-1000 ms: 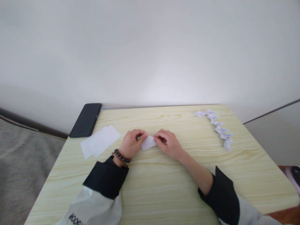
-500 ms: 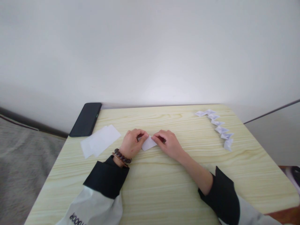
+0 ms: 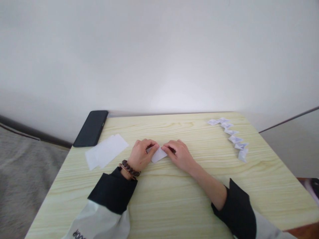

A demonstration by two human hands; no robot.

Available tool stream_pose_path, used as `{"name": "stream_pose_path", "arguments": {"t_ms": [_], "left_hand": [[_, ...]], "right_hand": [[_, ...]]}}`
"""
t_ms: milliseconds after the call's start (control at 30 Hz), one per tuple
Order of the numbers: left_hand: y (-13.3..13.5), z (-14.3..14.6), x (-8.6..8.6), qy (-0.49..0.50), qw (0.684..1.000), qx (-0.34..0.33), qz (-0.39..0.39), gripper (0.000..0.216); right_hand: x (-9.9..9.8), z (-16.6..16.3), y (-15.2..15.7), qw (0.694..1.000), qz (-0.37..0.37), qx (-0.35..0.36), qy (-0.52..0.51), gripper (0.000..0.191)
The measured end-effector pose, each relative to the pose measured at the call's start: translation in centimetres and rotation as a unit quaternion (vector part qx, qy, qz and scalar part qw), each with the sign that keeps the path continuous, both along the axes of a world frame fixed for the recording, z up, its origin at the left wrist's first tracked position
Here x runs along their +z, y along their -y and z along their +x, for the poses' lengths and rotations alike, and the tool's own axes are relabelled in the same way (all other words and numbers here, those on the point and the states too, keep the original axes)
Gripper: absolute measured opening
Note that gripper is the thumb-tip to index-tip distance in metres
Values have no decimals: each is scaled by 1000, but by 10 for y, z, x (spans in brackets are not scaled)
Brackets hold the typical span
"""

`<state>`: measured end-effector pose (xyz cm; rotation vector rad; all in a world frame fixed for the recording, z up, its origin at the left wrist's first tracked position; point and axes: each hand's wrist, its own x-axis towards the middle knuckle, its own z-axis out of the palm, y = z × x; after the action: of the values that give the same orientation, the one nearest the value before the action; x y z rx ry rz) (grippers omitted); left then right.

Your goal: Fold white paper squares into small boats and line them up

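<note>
A small folded piece of white paper (image 3: pixel 159 156) is held between my two hands above the middle of the table. My left hand (image 3: pixel 143 153) pinches its left side with thumb and forefinger. On the other side, the thumb and fingers of my right hand (image 3: pixel 179 154) pinch its upper right edge. Parts of the paper are hidden behind the fingers. To the left of my left hand lie flat white paper sheets (image 3: pixel 109 151), overlapping. Several small folded paper boats (image 3: pixel 235 139) stand in a curved row at the right.
A black phone (image 3: pixel 91 128) lies at the table's back left corner. The wood-grain table (image 3: pixel 174 202) meets a white wall (image 3: pixel 159 59) at the back. Grey fabric (image 3: pixel 22 179) shows beyond the left edge.
The hands keep their pinch on the paper and have barely moved. The whole view has shifted very slightly downward.
</note>
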<state>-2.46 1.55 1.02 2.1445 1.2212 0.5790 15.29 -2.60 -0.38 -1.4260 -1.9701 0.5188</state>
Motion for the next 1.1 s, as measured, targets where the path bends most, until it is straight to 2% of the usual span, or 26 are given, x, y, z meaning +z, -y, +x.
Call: {"name": "stream_pose_path", "arguments": {"t_ms": [233, 500, 633, 867, 1100], "left_hand": [[2, 4, 0, 4, 1000, -3, 20, 22], [1, 0, 6, 81, 994, 40, -58, 32], [1, 0, 7, 93, 990, 57, -85, 34], [1, 0, 8, 104, 988, 61, -100, 35], [1, -1, 11, 117, 984, 64, -117, 35]], "right_hand": [[3, -2, 1, 1000, -2, 3, 16, 17], [3, 3, -1, 999, -14, 53, 2, 18], [3, 5, -1, 998, -16, 52, -7, 19], [2, 6, -1, 997, -20, 56, -45, 19], [5, 7, 0, 993, -21, 79, -89, 28]]}}
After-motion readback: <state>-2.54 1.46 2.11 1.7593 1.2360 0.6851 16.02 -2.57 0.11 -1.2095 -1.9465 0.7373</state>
